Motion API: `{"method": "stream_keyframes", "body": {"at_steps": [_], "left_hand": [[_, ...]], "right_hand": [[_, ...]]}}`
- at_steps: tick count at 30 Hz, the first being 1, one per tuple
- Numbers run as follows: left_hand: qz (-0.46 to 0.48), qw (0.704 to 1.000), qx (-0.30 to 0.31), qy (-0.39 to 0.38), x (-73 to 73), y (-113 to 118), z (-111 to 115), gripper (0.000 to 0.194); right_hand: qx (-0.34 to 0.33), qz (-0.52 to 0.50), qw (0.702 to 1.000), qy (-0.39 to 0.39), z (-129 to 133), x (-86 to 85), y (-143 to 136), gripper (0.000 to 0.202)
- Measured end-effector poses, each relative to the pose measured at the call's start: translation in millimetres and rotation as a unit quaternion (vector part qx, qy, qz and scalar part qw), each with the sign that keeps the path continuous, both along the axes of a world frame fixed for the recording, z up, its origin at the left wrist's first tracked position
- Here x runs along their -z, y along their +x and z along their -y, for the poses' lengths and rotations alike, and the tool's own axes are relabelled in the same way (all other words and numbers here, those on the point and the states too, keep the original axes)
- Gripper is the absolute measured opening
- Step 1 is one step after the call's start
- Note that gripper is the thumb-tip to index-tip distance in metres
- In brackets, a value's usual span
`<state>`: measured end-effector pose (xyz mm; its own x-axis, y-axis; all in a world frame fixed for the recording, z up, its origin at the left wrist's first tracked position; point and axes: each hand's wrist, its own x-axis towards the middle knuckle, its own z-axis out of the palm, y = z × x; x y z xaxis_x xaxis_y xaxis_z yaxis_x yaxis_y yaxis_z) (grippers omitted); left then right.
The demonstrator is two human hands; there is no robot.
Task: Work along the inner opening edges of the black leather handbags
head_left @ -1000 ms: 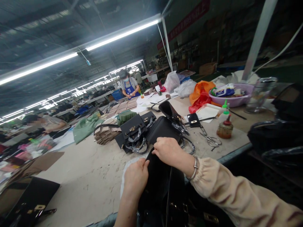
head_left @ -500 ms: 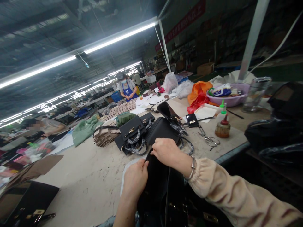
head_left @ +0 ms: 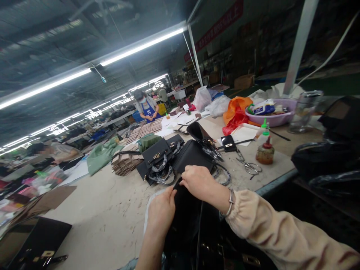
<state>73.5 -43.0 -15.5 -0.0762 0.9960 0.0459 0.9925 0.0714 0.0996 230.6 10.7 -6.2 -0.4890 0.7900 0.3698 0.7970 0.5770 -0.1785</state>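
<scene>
A black handbag (head_left: 184, 221) is held upright at the near edge of the table, its lower part dark and partly out of frame. My left hand (head_left: 161, 210) pinches its top edge between thumb and fingers. Close beside it, my right hand (head_left: 199, 183), with a bracelet at the wrist, grips the same edge from the other side. Just beyond my hands lie more black handbags (head_left: 194, 155), with plastic-wrapped handles and gold clasps. Another black bag (head_left: 36, 240) rests at the lower left.
Scissors (head_left: 251, 167), a glue bottle (head_left: 264, 153) and a phone-like black item (head_left: 228, 143) lie to the right. Behind them stand a purple basin (head_left: 274, 116) and a glass jar (head_left: 305, 112). Stacked brown pieces (head_left: 126, 163) sit mid-table. A co-worker (head_left: 146, 107) stands across.
My hands keep hold of the bag's edge, nearly in the same place. The view has shifted very slightly, and the co-worker across the table leans a little to the left.
</scene>
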Motion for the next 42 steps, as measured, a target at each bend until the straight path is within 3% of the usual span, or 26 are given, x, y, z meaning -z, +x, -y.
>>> {"method": "stream_keyframes", "body": {"at_steps": [15, 23, 26, 29, 31, 36, 39, 42], "left_hand": [[-0.043, 0.998, 0.008, -0.034, -6.8, 11, -4, 0.026], [-0.048, 0.995, 0.072, -0.048, -13.6, 7, -20, 0.043], [-0.040, 0.993, 0.093, -0.061, -17.0, 6, -27, 0.044], [-0.022, 0.992, 0.101, -0.069, -17.9, 5, -31, 0.039], [-0.014, 0.993, 0.099, -0.068, -16.0, 7, -33, 0.037], [-0.005, 0.997, 0.073, -0.036, -7.8, 19, -30, 0.046], [-0.008, 0.999, 0.049, -0.009, -6.7, 26, -28, 0.048], [-0.010, 1.000, 0.026, 0.001, -8.7, 31, -27, 0.045]], "right_hand": [[0.003, -0.011, 1.000, -0.026, 0, -0.2, 1, 0.021], [-0.002, -0.034, 0.999, -0.040, 1, -2.0, 7, 0.020], [0.000, -0.117, 0.992, -0.036, 12, -2.3, 17, 0.019], [0.020, -0.253, 0.967, -0.017, 37, 2.4, 29, 0.031], [0.025, -0.289, 0.957, -0.021, 62, 9.6, 35, 0.040], [0.001, -0.243, 0.967, -0.077, 123, 38.2, 34, 0.087], [-0.001, -0.209, 0.974, -0.086, 141, 54.7, 30, 0.112], [-0.009, -0.183, 0.980, -0.076, 149, 69.3, 26, 0.125]]}}
